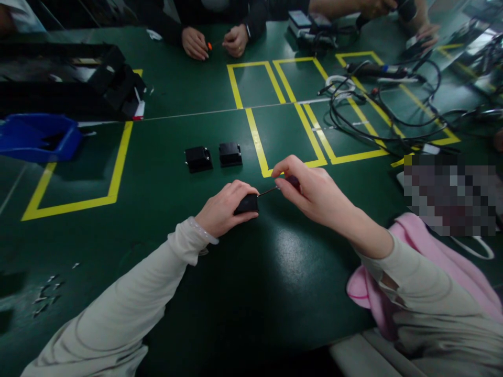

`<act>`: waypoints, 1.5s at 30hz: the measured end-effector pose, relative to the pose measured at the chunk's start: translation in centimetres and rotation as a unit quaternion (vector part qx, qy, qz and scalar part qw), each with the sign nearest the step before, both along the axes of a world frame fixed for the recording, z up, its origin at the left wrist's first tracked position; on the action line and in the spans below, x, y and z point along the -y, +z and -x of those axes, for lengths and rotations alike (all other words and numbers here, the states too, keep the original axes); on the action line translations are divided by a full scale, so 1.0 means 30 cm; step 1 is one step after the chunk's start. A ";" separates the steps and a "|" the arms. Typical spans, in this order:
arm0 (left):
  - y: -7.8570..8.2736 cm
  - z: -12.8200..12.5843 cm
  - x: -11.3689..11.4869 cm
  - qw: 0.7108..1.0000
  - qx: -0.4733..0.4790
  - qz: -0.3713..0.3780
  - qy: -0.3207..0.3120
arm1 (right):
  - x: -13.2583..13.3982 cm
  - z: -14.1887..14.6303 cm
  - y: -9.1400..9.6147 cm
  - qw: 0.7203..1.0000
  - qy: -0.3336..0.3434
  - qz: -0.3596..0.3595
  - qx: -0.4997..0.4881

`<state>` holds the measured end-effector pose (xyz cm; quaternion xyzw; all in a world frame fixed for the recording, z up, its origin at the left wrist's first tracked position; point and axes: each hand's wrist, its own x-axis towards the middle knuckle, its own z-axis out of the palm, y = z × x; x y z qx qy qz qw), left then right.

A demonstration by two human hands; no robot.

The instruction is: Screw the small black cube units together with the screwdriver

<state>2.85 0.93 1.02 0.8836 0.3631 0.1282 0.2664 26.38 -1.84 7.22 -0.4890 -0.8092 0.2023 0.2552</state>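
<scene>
Near the middle of the table, my left hand is closed around a small black box. My right hand grips a screwdriver by its dark handle, mostly hidden in the fingers. The thin metal shaft points left, and its tip meets the upper right corner of the box. Just beyond my left hand, two similar black boxes, one on the left and one on the right, lie side by side with small metal bits at their ends.
Small screws lie scattered at the lower left. A blue bin and black trays stand at the left. Looped cables cover the right back. Pink cloth lies by my right arm. Across the table, a person's hands hold something orange-tipped.
</scene>
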 end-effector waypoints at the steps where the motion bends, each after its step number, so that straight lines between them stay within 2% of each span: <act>1: 0.000 0.000 0.000 1.000 0.001 0.001 0.001 | 0.000 0.001 0.001 1.000 -0.002 0.000 0.002; 5: -0.001 0.001 -0.001 1.000 0.001 0.000 0.001 | 0.000 0.004 0.002 1.000 -0.009 -0.001 0.023; 22: -0.003 0.005 -0.005 1.000 -0.003 0.002 -0.011 | -0.003 -0.003 0.004 1.000 0.007 -0.005 -0.011; 33: -0.003 0.006 -0.007 1.000 -0.003 0.002 -0.012 | 0.001 -0.006 0.002 1.000 0.019 0.003 0.015; 39: -0.006 0.007 -0.008 1.000 0.000 -0.001 -0.013 | -0.004 -0.004 -0.001 1.000 -0.003 0.001 0.026; 45: -0.006 0.007 -0.008 1.000 0.000 -0.005 -0.016 | -0.003 -0.004 -0.001 1.000 0.005 0.005 0.007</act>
